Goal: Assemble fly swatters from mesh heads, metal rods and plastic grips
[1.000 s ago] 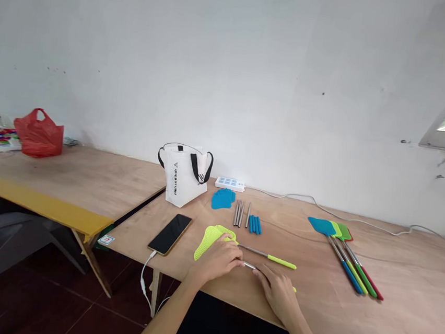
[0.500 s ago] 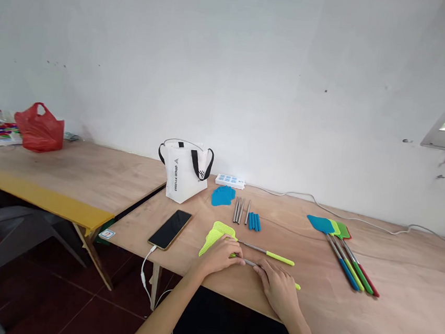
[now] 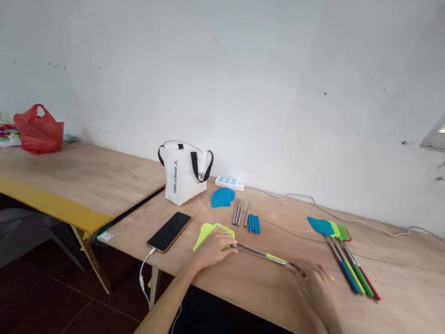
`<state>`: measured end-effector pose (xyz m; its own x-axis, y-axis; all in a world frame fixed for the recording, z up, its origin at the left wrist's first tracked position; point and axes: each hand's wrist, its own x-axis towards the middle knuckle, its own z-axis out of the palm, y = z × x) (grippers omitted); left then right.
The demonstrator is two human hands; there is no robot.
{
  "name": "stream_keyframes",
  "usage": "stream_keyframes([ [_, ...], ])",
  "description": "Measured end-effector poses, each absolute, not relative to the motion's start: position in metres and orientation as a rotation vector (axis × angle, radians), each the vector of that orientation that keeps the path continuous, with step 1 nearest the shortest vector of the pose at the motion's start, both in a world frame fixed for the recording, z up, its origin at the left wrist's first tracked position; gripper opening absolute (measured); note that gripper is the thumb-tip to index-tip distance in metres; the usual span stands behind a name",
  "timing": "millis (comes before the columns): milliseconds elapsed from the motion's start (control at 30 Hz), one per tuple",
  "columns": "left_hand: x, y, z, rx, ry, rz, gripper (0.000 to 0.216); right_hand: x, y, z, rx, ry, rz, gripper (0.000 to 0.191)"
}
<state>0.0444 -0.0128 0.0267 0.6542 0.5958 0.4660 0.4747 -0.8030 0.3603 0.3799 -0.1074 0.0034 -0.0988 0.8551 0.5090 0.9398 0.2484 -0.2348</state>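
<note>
My left hand (image 3: pixel 213 249) is closed around the neck of a yellow-green fly swatter (image 3: pixel 202 233), low over the table. The swatter's thin metal rod runs right to my right hand (image 3: pixel 311 283), which is blurred and appears closed on the handle, hiding most of it. Just behind lies a second yellow-green fly swatter; its handle (image 3: pixel 275 258) partly shows past the rod. Farther back are a stack of blue swatter heads (image 3: pixel 222 197), several metal tubes (image 3: pixel 240 212) and several blue handle grips (image 3: pixel 254 223).
Several assembled fly swatters (image 3: pixel 343 257) lie fanned on the right. A phone (image 3: pixel 169 231) with a plugged-in cable sits left, near a white bag (image 3: pixel 186 176). A power strip (image 3: pixel 229 182) is against the wall. A red plastic bag (image 3: pixel 39 131) stands on the neighbouring table.
My right hand has moved right, away from my left, and a longer stretch of the swatter's metal rod shows between them. My left hand and the swatter's head have shifted slightly left.
</note>
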Motion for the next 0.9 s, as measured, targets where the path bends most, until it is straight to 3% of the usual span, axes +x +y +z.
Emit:
stream_keyframes([
  [267, 0.029, -0.023, 0.055, 2.694, 0.926, 0.900, 0.017, 0.455, -0.122, -0.001, -1.565, -1.754, -0.166, 0.054],
  [533, 0.019, -0.034, 0.081, 2.761, 0.949, 1.017, 0.018, 0.425, -0.122, 0.022, -1.531, -1.735, 0.163, 0.057],
  [800, 0.080, -0.049, 0.052, 2.902, 0.773, 0.905, 0.017, 0.335, -0.120, 0.023, -1.520, -1.934, 0.197, 0.042],
  [900, 0.085, -0.051, 0.048, 2.892, 0.733, 0.853, 0.017, 0.308, -0.120, 0.020, -1.554, -2.026, 0.156, 0.045],
])
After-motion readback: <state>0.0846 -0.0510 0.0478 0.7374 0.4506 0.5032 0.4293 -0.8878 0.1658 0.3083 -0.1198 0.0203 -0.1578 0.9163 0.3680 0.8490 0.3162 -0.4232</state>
